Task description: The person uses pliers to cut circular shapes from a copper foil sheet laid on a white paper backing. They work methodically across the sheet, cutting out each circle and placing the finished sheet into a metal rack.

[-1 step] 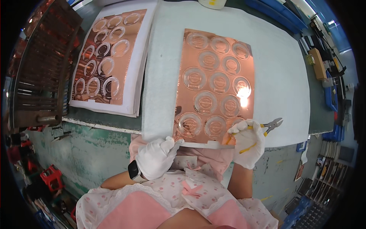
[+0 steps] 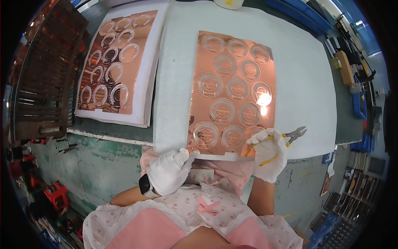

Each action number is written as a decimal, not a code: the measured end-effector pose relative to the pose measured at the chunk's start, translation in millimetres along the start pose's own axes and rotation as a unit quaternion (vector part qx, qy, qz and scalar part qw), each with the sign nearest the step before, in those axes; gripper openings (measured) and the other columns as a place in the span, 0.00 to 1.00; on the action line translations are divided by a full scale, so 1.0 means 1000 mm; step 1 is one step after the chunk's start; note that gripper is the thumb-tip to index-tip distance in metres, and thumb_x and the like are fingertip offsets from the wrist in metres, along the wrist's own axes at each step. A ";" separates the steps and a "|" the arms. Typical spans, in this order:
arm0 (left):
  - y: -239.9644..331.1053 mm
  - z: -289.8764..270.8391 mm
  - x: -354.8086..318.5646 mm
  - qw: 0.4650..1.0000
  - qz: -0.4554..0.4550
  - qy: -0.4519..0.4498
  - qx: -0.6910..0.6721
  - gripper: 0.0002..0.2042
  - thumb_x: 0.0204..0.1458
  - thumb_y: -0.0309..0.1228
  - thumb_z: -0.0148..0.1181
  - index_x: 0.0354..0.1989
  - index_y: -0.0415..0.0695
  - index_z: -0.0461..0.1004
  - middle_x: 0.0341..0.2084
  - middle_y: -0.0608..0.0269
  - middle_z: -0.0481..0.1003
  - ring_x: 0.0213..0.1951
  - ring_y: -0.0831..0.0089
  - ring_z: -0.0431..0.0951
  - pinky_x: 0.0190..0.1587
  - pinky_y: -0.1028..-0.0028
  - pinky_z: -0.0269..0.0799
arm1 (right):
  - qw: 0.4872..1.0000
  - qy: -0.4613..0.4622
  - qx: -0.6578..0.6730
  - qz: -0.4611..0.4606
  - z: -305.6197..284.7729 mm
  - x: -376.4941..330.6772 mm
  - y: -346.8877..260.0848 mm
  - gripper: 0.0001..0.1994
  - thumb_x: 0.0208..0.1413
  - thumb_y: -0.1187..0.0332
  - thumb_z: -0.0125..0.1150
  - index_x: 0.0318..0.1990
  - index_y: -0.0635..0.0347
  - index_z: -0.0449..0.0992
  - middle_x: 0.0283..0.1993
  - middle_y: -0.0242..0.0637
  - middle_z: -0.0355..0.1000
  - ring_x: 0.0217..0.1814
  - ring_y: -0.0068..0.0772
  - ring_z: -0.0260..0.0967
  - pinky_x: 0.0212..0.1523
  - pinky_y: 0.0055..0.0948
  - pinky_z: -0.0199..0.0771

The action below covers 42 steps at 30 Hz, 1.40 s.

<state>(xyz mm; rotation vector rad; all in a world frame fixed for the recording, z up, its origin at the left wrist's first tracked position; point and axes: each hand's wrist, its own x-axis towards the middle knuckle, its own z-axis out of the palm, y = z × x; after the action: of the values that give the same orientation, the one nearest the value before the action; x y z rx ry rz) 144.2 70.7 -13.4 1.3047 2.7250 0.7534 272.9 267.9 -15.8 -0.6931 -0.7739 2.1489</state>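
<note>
A shiny copper sheet [image 2: 224, 94] with several raised rings lies on the white-covered bench in front of me. My left hand [image 2: 169, 172], in a white glove, is closed at its near left corner, thumb and fingers pinched on the edge. At the near right corner is my gloved right hand [image 2: 271, 157], its fingers curled round the yellow handles of diagonal cutting pliers [image 2: 296, 134]. Their grey jaws point right, away from the sheet. Those right fingertips also touch the corner of the sheet, though the exact contact is partly hidden.
Another ringed copper sheet [image 2: 134, 68] rests on a white paper stack [image 2: 146, 93] at the left. Beyond it stands a dark slotted rack [image 2: 43, 79]. A white tub [image 2: 229, 3] is at the far edge, blue trays [image 2: 298, 14] at the far right. A red stool [image 2: 57, 194] stands lower left.
</note>
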 end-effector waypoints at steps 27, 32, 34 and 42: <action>-0.032 -0.034 0.013 0.726 -0.382 -0.276 -0.501 0.40 0.58 0.61 0.25 0.43 0.32 0.72 0.20 0.52 0.77 0.12 0.77 0.71 0.12 0.85 0.63 | 0.997 -0.002 0.063 0.051 -0.003 0.009 -0.010 0.13 0.57 0.64 0.51 0.40 0.67 0.71 0.32 0.42 0.68 0.33 0.41 0.64 0.37 0.40 0.62; -0.019 -0.036 0.018 0.728 -0.394 -0.263 -0.496 0.42 0.56 0.63 0.23 0.45 0.32 0.72 0.22 0.53 0.77 0.14 0.78 0.72 0.14 0.85 0.63 | 0.998 -0.005 0.048 0.038 -0.002 0.010 -0.009 0.12 0.57 0.65 0.51 0.40 0.67 0.71 0.32 0.43 0.69 0.33 0.41 0.64 0.37 0.40 0.63; -0.018 -0.037 0.017 0.743 -0.386 -0.239 -0.493 0.41 0.56 0.63 0.28 0.45 0.32 0.72 0.24 0.53 0.77 0.15 0.78 0.71 0.15 0.85 0.63 | 0.999 -0.005 0.041 0.034 -0.002 0.010 -0.009 0.12 0.57 0.65 0.51 0.40 0.68 0.71 0.33 0.43 0.69 0.34 0.41 0.65 0.36 0.39 0.63; -0.027 -0.023 -0.015 0.747 -0.286 -0.244 -0.549 0.24 0.63 0.45 0.34 0.57 0.43 0.66 0.39 0.49 0.76 0.33 0.73 0.78 0.34 0.80 0.73 | 0.999 -0.023 0.028 0.024 -0.003 0.010 -0.008 0.13 0.58 0.65 0.50 0.40 0.68 0.71 0.34 0.44 0.69 0.35 0.42 0.66 0.39 0.41 0.66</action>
<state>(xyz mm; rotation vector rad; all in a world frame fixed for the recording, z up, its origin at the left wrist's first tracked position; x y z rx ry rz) 129.5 35.8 -7.7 0.2736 1.5249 1.3294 272.5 281.0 -14.6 -0.6410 -0.7241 2.2272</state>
